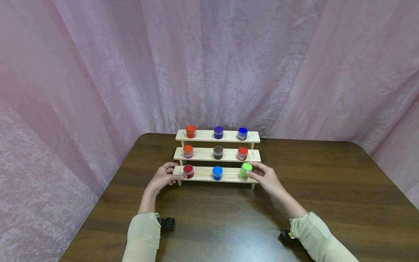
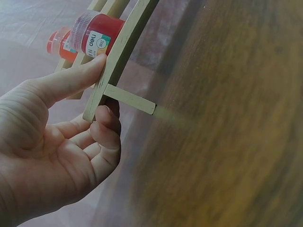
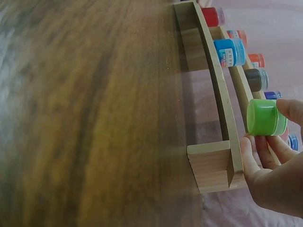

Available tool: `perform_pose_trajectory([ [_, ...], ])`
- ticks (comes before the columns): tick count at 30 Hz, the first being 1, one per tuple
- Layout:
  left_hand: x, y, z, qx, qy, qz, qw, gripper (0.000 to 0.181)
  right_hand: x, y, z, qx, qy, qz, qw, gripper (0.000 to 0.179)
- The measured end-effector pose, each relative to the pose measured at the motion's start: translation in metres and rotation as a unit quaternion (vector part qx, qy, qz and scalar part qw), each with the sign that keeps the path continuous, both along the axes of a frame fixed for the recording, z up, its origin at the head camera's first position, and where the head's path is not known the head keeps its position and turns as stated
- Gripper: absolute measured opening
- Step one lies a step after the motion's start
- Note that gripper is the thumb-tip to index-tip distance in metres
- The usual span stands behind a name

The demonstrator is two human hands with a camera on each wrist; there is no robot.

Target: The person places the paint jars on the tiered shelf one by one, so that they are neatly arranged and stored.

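Observation:
A three-tier wooden display stand (image 1: 203, 175) holds small paint jars on its steps. My left hand (image 1: 165, 176) grips the left end of the lowest step, thumb on top and fingers curled underneath. The thumb tip lies right by a dark red paint jar (image 2: 102, 34) with a clear lid. At the right end of that step, my right hand (image 1: 266, 177) holds a bright green paint jar (image 3: 265, 117) between thumb and fingers. In the right wrist view the green jar is tilted against the step's line. A blue paint jar (image 1: 217, 173) stands mid-step between the hands.
On the middle step are an orange jar (image 1: 188, 151), a dark brown jar (image 1: 218, 153) and a red jar (image 1: 242, 153). The top step carries an orange-red jar (image 1: 191, 131), a purple jar (image 1: 218, 133) and a dark blue jar (image 1: 242, 133). A pink curtain (image 1: 209, 65) hangs behind the brown table (image 1: 203, 218).

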State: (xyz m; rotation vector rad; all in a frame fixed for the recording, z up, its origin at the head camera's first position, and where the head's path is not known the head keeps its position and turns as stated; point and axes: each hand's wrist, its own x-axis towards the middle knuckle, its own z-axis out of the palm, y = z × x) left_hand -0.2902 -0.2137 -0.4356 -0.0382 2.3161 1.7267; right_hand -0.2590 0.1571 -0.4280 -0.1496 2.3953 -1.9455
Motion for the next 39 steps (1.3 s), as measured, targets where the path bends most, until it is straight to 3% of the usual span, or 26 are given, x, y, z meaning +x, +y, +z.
perform_pose_trajectory([
  [4, 0.0, 0.001, 0.003, 0.001, -0.004, 0.001, 1.0, 0.065, 0.0, -0.001, 0.001, 0.007, -0.002, 0.002, 1.0, 0.045],
  [16, -0.002, 0.0, -0.007, -0.005, 0.011, 0.009, 0.9999, 0.065, 0.0, -0.002, -0.002, 0.033, 0.027, 0.015, 0.999, 0.042],
  [39, 0.001, -0.001, -0.008, -0.012, 0.004, 0.008, 0.9999, 0.067, 0.003, -0.005, -0.01, 0.048, 0.022, 0.04, 0.9978, 0.043],
])
